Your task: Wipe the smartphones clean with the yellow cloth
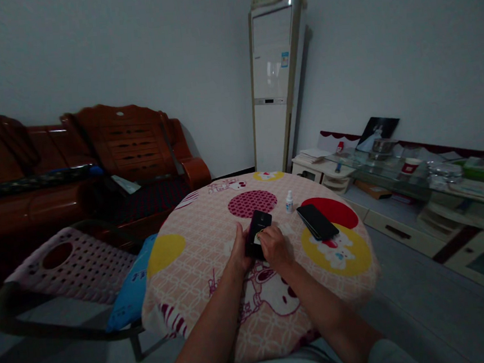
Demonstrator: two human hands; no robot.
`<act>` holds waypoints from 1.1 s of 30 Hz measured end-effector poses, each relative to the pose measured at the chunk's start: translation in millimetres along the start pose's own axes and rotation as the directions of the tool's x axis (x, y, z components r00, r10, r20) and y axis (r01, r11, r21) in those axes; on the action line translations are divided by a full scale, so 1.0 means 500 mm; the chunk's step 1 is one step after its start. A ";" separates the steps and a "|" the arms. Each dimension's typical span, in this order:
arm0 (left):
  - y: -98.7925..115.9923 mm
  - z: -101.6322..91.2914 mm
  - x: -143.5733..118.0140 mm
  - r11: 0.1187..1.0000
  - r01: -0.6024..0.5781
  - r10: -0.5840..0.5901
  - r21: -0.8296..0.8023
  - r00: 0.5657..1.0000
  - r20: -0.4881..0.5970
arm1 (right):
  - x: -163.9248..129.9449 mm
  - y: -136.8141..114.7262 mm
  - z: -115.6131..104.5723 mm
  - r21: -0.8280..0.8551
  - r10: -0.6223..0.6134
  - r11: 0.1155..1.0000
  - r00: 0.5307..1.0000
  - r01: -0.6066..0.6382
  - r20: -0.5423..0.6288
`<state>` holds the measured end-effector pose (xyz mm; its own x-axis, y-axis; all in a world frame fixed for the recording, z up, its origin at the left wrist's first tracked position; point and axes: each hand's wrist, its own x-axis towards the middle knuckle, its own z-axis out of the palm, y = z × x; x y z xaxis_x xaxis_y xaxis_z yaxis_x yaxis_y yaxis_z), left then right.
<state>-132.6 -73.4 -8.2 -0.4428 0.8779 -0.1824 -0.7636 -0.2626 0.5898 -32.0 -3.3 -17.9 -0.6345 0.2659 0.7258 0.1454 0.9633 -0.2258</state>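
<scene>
A black phone (pixel 259 225) is held back side up over the round table (pixel 205 247), which has a pink cartoon-print cloth. My left hand (pixel 240 250) grips the phone's left edge. My right hand (pixel 273 245) rests on its lower right part and presses a small pale object against it; what that object is I cannot tell. A second black phone (pixel 317 222) lies flat on the cloth to the right. A small white bottle (pixel 289 201) stands between the two phones, farther from me.
A pink perforated chair (pixel 69 264) with a blue cushion (pixel 130 290) stands left of the table. A dark wooden sofa (pixel 95 155) lines the left wall. A tall white air conditioner (pixel 274 88) stands in the corner. A low cluttered glass cabinet (pixel 416 189) runs along the right.
</scene>
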 end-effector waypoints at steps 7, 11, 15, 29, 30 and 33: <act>0.008 -0.015 0.006 0.997 -0.040 0.036 -0.068 0.998 -0.047 | -0.009 -0.008 -0.002 0.018 -0.068 0.998 0.997 0.068 0.027; 0.013 -0.014 0.002 0.993 -0.046 0.038 -0.106 0.996 -0.077 | -0.012 -0.019 0.001 0.061 -0.172 0.984 0.982 0.167 0.074; 0.012 -0.003 0.000 0.995 -0.026 0.016 -0.099 0.995 -0.096 | -0.007 0.004 0.000 0.029 -0.048 0.998 0.999 0.048 -0.012; 0.002 0.004 -0.002 0.998 0.040 -0.045 -0.038 0.987 -0.156 | 0.000 0.046 -0.005 0.180 0.226 0.965 0.952 -0.190 -0.207; 0.001 0.004 -0.002 0.999 0.045 -0.049 -0.026 0.987 -0.154 | 0.000 0.049 -0.006 0.205 0.249 0.957 0.945 -0.206 -0.213; -0.003 0.003 -0.002 0.999 0.039 -0.038 0.006 0.989 -0.142 | 0.000 0.056 -0.004 0.327 0.369 0.901 0.899 -0.285 -0.235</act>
<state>-130.4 -73.1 -7.8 -0.4758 0.8212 -0.3150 -0.7778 -0.2257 0.5866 -26.4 23.7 -22.7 -0.3381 0.6037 0.7220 0.0630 0.7799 -0.6227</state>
